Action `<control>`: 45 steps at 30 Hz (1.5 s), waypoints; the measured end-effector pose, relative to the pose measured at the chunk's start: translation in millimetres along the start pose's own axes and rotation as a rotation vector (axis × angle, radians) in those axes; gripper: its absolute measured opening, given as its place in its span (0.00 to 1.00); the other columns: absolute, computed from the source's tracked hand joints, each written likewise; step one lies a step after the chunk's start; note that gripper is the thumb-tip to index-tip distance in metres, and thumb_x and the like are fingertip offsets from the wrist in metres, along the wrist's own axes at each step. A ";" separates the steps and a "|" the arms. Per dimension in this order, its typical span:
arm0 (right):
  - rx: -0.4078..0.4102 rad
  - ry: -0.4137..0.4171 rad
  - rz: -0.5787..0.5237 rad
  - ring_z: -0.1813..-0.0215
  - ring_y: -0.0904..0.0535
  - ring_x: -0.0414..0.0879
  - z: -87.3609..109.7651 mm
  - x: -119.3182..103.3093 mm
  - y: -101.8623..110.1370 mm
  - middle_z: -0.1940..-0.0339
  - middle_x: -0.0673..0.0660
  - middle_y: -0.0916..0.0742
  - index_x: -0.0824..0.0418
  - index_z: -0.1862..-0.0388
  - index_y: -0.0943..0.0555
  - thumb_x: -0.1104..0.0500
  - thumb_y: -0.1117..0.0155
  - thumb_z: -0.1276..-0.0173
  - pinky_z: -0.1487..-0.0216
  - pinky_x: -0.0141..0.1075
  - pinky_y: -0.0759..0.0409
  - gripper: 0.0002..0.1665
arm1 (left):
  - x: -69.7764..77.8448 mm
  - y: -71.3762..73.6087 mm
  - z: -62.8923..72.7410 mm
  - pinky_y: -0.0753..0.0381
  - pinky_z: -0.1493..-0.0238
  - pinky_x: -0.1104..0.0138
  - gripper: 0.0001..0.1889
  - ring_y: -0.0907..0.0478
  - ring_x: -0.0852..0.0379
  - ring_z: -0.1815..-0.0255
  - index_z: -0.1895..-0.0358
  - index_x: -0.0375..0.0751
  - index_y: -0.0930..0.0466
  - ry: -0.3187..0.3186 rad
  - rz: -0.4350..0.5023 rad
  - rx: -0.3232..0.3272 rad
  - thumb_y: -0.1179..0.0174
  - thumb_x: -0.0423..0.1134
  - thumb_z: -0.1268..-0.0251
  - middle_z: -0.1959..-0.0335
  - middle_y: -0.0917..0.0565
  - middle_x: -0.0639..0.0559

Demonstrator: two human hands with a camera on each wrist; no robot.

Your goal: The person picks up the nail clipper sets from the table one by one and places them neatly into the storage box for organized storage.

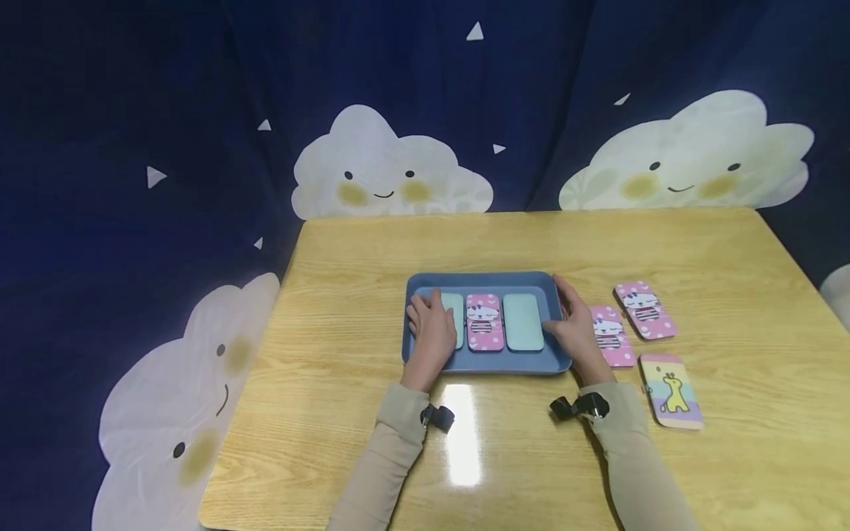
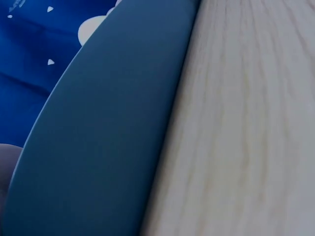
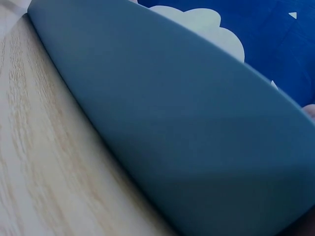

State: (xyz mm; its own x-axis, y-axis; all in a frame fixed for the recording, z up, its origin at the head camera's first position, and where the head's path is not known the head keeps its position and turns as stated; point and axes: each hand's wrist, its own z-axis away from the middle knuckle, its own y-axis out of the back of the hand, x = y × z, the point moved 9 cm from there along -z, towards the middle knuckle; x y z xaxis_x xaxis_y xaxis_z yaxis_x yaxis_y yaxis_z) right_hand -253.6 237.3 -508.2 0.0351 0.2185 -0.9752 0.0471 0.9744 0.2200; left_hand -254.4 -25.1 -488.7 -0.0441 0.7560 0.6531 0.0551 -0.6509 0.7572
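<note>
A blue tray [image 1: 481, 280] holds three flat cases in a row: a mint-green one [image 1: 456, 302] at left, a pink cat one [image 1: 485, 335] in the middle and another mint-green one [image 1: 524, 323] at right. My left hand [image 1: 433, 335] lies over the left mint-green case and partly hides it; whether the fingers pinch it cannot be seen. At the tray's right end, my right hand [image 1: 576, 330] grips the wall, thumb inside and fingers outside. Both wrist views show mostly the tray's outer wall [image 2: 103, 123] [image 3: 162, 103].
Right of the tray lie a pink cat case [image 1: 614, 343], partly behind my right hand, another pink cat case [image 1: 645, 310] and a striped giraffe case [image 1: 672, 391]. The wooden table [image 1: 319, 383] reaches back to a dark blue curtain [image 1: 412, 66] with clouds.
</note>
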 end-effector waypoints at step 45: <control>-0.016 -0.032 -0.058 0.20 0.52 0.57 5.7 -19.8 -0.9 0.20 0.64 0.43 0.64 0.20 0.47 0.80 0.44 0.45 0.22 0.46 0.56 0.52 | 9.1 7.1 4.6 0.34 0.49 0.56 0.22 0.39 0.42 0.48 0.37 0.32 0.29 -0.085 -0.232 0.075 0.49 0.45 0.24 0.43 0.35 0.35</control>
State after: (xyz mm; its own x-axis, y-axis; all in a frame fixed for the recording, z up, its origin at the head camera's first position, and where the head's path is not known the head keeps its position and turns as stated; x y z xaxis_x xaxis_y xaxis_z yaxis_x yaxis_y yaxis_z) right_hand -248.6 231.8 -489.0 0.0650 0.1600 -0.9850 0.0337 0.9861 0.1625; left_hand -249.8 -22.6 -477.5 0.0193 0.8895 0.4565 0.1271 -0.4550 0.8813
